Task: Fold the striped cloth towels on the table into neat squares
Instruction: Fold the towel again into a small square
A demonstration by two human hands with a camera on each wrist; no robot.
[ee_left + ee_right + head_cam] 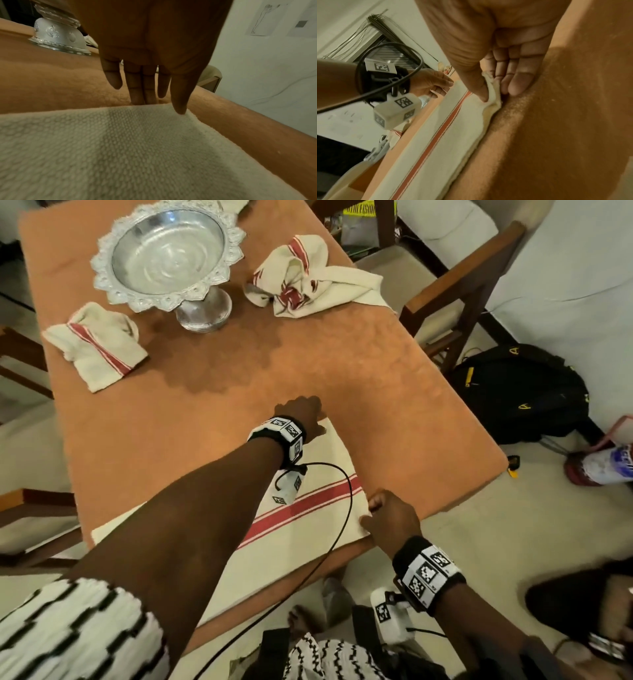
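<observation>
A cream towel with a red stripe [294,546] lies flat near the front edge of the orange-covered table [342,364]. My left hand [301,412] reaches to its far corner. In the left wrist view the fingers [135,88] hang straight down behind the towel [137,148] edge, and the thumb tip rests on the corner. My right hand [376,505] is at the towel's right corner. There, thumb and fingers [518,83] pinch the bunched corner of the towel [436,135].
A folded striped towel [96,344] lies at the left and a crumpled one [308,278] at the far right. A silver pedestal bowl [168,251] stands between them. A wooden chair [462,296] and a black backpack [520,392] are right of the table.
</observation>
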